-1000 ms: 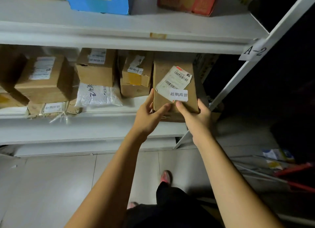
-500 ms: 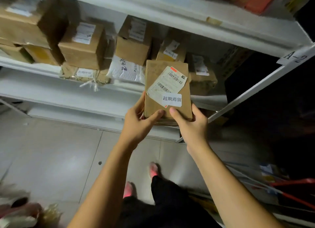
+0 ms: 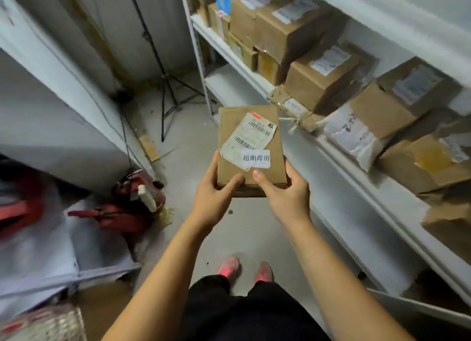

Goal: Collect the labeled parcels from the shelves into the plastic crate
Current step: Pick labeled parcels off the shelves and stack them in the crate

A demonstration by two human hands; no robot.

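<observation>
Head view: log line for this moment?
labeled parcel: held over floor, clear of shelf | left hand: gripping parcel | right hand: gripping parcel

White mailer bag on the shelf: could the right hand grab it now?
Probably not yet: the right hand and left hand grip the brown parcel. The white mailer bag lies unblocked at the edge of the shelf.

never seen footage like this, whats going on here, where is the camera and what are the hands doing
No machine here: a person wears a wide-angle camera on the head, so you look down along both bare arms. The left hand and right hand grip the near end of a flat brown parcel, thumbs on top, above the floor. It carries a barcode label and a white sticker. To the right, white shelves hold more cardboard boxes. A black tripod stands at the back.
</observation>
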